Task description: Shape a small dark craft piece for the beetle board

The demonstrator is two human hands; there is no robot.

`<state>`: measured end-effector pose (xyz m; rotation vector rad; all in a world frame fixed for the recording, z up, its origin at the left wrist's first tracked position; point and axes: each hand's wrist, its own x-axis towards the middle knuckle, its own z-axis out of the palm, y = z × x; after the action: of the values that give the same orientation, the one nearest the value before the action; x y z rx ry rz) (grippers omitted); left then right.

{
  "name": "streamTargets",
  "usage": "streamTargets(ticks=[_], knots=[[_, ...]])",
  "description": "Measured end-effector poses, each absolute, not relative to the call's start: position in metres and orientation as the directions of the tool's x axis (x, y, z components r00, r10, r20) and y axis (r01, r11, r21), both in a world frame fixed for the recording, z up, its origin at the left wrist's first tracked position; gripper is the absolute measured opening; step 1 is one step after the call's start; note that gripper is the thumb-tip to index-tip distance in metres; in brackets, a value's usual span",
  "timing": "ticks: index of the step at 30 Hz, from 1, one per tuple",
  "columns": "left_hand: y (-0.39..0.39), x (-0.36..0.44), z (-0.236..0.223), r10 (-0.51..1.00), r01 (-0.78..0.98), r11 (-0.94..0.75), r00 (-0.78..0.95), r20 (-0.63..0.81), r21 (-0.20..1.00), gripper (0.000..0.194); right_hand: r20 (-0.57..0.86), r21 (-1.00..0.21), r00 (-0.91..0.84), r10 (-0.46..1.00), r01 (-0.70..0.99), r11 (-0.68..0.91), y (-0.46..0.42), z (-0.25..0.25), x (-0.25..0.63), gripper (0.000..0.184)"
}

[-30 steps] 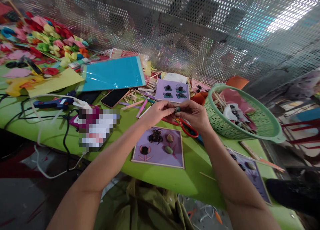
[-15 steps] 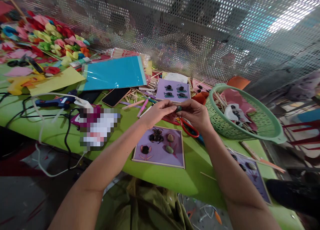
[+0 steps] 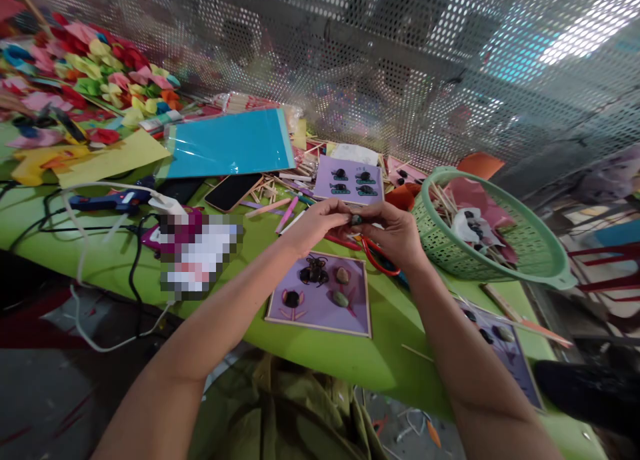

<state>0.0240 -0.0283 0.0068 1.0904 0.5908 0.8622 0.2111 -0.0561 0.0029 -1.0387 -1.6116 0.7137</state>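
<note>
My left hand [image 3: 320, 224] and my right hand [image 3: 393, 232] meet above the green table [image 3: 90, 260], both pinching a small dark green stone [image 3: 355, 219] between their fingertips. Just below them lies a purple card [image 3: 320, 295] framed with wooden sticks, bearing a black beetle-like figure, a dark stone on pink legs and two more stones. Red-handled scissors [image 3: 381, 263] lie under my right hand.
A green plastic basket [image 3: 530, 247] with sticks and scraps stands at the right. Another purple card [image 3: 356, 180], a phone [image 3: 231, 192], blue sheet [image 3: 227, 143], glue gun [image 3: 107, 200] with cables and paper flowers [image 3: 95, 73] fill the far side. A third card [image 3: 505, 350] lies near right.
My hands have stayed together on the small stone, with only slight finger movement. The view has shifted a little.
</note>
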Motion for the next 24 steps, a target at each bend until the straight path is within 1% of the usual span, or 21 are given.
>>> streamTargets(ticks=[3,9,14,18,24], knots=[[-0.0292,0.0238,0.007,0.838,-0.312,0.196,0.546,0.007,0.929,0.009,0.428,-0.861,-0.072,0.901,0.272,0.43,-0.0562,0.0038,0.2107,0.029],[-0.0283,0.0239,0.0051,0.837,-0.327,0.183,0.546,0.027,0.927,0.008,0.425,-0.867,-0.069,0.903,0.255,0.427,-0.0565,0.0052,0.2107,0.028],[-0.0249,0.023,0.0021,0.808,-0.334,0.215,0.588,0.025,0.918,0.016,0.413,-0.883,-0.063,0.908,0.217,0.417,-0.0566,0.008,0.21,0.029],[-0.0232,0.0214,0.0009,0.79,-0.336,0.199,0.611,0.053,0.921,0.021,0.42,-0.887,-0.073,0.905,0.179,0.426,-0.0567,0.0096,0.21,0.027],[-0.024,0.0222,0.0004,0.797,-0.327,0.169,0.6,0.066,0.93,0.02,0.401,-0.89,-0.099,0.911,0.193,0.413,-0.0562,0.0084,0.2113,0.029]])
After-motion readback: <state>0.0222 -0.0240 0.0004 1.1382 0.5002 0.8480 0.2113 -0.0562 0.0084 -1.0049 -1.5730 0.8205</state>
